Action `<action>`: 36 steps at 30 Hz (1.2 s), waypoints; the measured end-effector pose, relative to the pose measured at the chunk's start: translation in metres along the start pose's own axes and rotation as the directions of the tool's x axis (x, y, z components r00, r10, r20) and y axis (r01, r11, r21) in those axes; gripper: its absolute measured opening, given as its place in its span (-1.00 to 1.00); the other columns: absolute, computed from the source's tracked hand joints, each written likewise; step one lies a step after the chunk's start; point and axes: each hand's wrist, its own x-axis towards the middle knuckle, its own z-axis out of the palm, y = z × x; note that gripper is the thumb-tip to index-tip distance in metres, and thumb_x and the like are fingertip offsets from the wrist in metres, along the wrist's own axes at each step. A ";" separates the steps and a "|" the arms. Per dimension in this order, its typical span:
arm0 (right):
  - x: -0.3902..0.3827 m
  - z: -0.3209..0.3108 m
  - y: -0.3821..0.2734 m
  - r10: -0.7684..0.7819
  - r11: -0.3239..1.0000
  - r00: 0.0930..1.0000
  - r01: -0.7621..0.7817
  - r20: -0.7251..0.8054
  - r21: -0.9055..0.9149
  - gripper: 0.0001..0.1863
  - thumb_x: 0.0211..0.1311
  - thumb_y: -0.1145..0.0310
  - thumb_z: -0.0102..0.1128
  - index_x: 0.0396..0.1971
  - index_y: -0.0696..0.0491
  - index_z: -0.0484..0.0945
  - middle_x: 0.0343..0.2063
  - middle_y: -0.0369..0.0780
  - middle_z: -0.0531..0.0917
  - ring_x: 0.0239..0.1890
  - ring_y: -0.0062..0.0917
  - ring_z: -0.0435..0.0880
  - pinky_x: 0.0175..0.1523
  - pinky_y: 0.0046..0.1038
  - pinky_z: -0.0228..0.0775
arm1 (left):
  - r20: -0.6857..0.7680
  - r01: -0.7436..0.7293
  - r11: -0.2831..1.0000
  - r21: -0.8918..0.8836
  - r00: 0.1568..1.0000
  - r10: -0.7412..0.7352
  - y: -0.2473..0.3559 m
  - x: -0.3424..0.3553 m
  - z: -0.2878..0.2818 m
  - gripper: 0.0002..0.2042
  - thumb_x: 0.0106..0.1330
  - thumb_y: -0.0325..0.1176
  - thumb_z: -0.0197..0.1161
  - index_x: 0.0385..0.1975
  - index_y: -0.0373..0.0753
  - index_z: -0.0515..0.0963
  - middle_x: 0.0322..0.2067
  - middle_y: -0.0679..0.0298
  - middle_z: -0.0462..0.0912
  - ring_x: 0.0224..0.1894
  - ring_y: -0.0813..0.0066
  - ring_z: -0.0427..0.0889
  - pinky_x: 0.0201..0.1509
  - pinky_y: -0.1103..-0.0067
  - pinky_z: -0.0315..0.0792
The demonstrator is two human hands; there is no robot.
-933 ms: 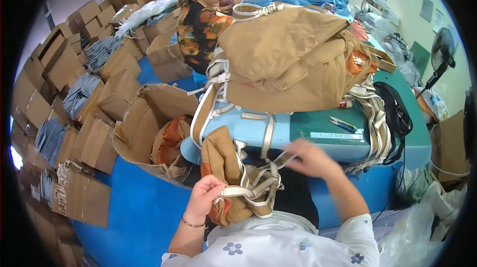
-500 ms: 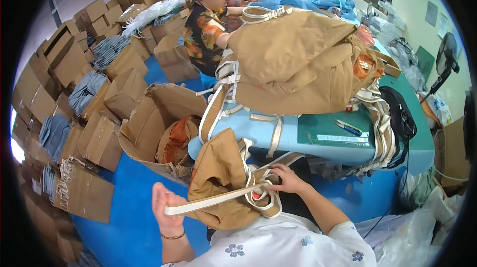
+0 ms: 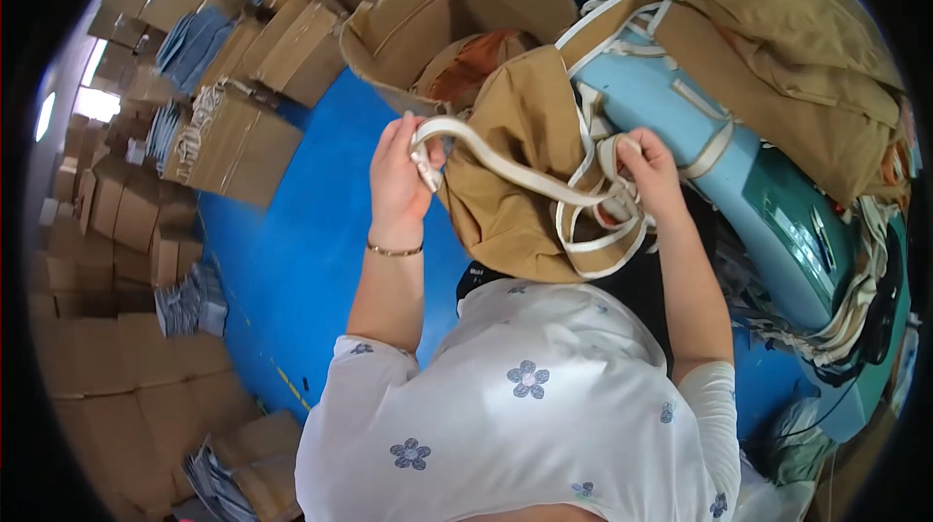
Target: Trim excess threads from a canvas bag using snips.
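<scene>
My left hand [image 3: 403,177] is closed on one end of a white-edged webbing strap [image 3: 496,157], which droops across a tan fabric bag [image 3: 505,230] held in front of my body. My right hand [image 3: 649,172] grips looped strap webbing at the bag's right side, where several white-trimmed loops hang together. The bag's lower edge is near my shirt. Just beyond it is a light-blue table edge [image 3: 661,94] with a green mat [image 3: 782,191] and thread snips [image 3: 824,240].
A large pile of tan bags [image 3: 797,55] with straps covers the table's far part. An open carton [image 3: 389,46] with tan and orange fabric stands beyond the bag. Stacked cardboard boxes [image 3: 233,148] and folded grey-blue pieces [image 3: 190,303] line the left, beside blue flooring [image 3: 272,269].
My view has tilted down and turned. My left hand has drawn the strap out to the left, and my right hand has moved from higher up the strap onto the bag's loops.
</scene>
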 end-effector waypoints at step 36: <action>-0.001 0.006 0.021 0.254 0.797 0.967 -0.192 -0.029 0.572 -0.73 0.35 0.21 0.00 -0.13 0.08 0.46 -0.14 -0.22 0.57 -0.06 -0.46 0.54 0.04 -0.37 0.38 | 0.145 0.380 0.811 -0.445 0.924 -0.354 -0.026 0.037 -0.091 -0.47 0.40 0.08 -0.16 -0.30 -0.39 0.44 -0.44 0.18 0.45 -0.51 0.47 0.30 -0.45 0.57 0.23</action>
